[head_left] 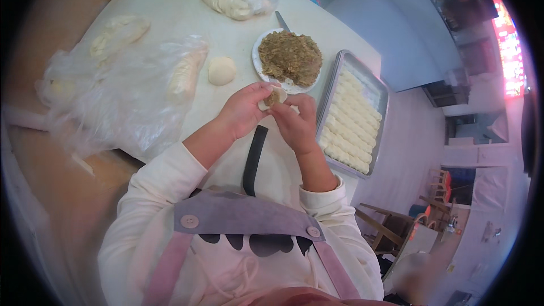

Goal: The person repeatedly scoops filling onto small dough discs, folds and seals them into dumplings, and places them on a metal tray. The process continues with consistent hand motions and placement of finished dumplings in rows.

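The right edge of the tabletop [158, 5] is lined by a tray [371, 88], in which rows of dumplings [348, 130] are laid; the left is taken up by a plastic bag [130, 90]. Open room is left on the far left and around a black strip [255, 158] on the near side. Both forearms are reached forward and angled inward, the hands raised just nearer than a plate [256, 62] of filling [289, 56]. A small wrapper [264, 105], partly filled, is held between them: its left side is cradled by the curled fingers of the left hand [241, 109], its right edge pinched by the nearly closed fingers of the right hand [297, 120]. A dough round [221, 71] is set left of the plate.
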Motion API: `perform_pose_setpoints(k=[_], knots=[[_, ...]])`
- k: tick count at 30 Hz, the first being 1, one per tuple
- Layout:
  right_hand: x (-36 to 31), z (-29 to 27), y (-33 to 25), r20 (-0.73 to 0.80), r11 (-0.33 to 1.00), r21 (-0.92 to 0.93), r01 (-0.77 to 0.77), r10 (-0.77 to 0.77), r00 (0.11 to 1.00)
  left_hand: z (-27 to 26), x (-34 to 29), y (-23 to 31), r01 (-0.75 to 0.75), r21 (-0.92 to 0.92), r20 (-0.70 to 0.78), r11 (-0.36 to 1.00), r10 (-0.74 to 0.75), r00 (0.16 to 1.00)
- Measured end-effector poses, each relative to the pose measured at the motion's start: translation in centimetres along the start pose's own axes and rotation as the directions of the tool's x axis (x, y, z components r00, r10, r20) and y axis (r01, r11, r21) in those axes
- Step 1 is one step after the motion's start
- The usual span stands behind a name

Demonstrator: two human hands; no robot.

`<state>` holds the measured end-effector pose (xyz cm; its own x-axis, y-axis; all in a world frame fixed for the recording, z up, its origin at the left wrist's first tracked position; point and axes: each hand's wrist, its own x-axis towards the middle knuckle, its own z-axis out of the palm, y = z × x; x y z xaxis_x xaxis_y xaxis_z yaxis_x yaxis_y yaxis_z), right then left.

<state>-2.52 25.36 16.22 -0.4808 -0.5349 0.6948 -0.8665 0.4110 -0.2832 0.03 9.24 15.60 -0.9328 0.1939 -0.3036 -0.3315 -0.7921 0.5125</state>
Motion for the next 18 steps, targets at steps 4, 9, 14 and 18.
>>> perform_pose_setpoints(k=[4, 9, 14, 18], knots=[[1.8, -1.4, -2.3, -0.106, 0.982, 0.022, -0.188, 0.19, 0.976, 2.0, -3.1, -0.4, -0.047, -0.063, 0.096, 0.997, 0.053, 0.994], [2.3, -3.4, -5.8, -0.149, 0.966, 0.073, -0.25, 0.258, 0.955, 4.5, -7.8, -0.4, -0.232, 0.239, 0.131, 0.943, 0.205, 0.97], [2.1, -5.3, -10.2, -0.175, 0.88, 0.397, -0.26, 0.351, 0.92, 5.4, -10.2, -1.4, -0.707, 0.449, 0.366, 0.547, 0.609, 0.704], [2.1, -6.8, -13.3, -0.138, 0.723, 0.641, -0.258, 0.439, 0.888, 5.6, -10.5, 0.7, -0.829, 0.551, 0.646, 0.101, 0.578, 0.499]])
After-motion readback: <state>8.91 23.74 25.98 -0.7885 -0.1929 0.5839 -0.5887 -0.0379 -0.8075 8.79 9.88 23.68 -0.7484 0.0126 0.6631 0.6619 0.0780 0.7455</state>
